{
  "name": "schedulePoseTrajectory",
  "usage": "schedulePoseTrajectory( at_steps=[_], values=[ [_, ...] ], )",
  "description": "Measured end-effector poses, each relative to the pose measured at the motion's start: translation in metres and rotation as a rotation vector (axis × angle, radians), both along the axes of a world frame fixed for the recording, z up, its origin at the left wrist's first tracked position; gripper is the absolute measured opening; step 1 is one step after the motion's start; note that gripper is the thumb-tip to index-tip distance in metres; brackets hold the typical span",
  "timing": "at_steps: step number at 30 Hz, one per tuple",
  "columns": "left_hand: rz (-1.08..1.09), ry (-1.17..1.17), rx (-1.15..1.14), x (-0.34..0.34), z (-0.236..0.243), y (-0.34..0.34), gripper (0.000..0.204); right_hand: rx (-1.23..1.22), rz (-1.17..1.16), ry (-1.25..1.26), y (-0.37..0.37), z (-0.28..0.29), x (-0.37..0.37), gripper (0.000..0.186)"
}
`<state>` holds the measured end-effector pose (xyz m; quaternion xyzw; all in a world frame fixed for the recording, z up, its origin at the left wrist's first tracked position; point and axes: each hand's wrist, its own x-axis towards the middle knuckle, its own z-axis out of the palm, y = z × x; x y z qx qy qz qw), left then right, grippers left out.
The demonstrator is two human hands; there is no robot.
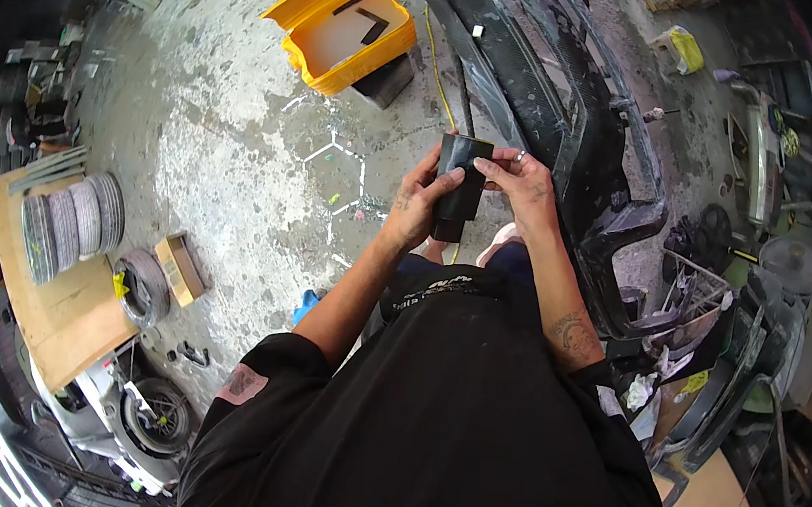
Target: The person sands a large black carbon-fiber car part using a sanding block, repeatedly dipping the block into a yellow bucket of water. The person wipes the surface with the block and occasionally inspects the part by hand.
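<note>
Concrete floor (pixel 256 161): pale, stained; spans the work area under the person.
Black bumper-like part (pixel 590 174): long car panel, ahead and to the right of the hands, near the right forearm.
Yellow container (pixel 377 65): open, ahead and to the left, well apart from the hands; dark L-shaped piece (pixel 374 28) inside.
Left hand (pixel 418 200): thumb pressed on the near face of the black sheet, other fingers curled behind its left side—a closed hold.
Right hand (pixel 531 186): thumb on the near face at upper right, index finger by the top edge; narrow pinch, remaining fingers partly hidden.
Black sheet (pixel 462 175): between both hands, in front of the body, held off the floor; a darker flap hangs below. Exact material—cannot tell.
Ring (pixel 521 156): on a right-hand finger.
Step in hand (judged): two-handed shaping or adjusting of the sheet.
Next move calls for (judged): a steady left hold, right thumb and finger kept in line with the edge.
</note>
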<state>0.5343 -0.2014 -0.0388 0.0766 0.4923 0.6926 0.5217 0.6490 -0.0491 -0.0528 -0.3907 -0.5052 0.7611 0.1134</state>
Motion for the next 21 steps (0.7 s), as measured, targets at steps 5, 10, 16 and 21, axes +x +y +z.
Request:
schedulePoseTrajectory(
  at_steps=[5,10,16,21],
  values=[
    [0.006,-0.182,-0.014,-0.023,0.006,-0.011,0.054,-0.011,-0.009,-0.006,-0.012,0.014,-0.018,0.032],
    [0.032,-0.179,0.071,-0.047,0.004,-0.007,0.053,-0.258,-0.093,0.235,0.007,0.026,-0.024,0.026],
    [-0.178,0.262,-0.007,-0.051,0.026,-0.002,0.051,0.13,0.286,0.041,0.031,0.042,-0.027,0.037],
    [0.142,0.057,0.089,-0.054,0.021,-0.001,0.05,-0.242,0.224,0.193,0.008,0.039,-0.01,0.039]
  ],
)
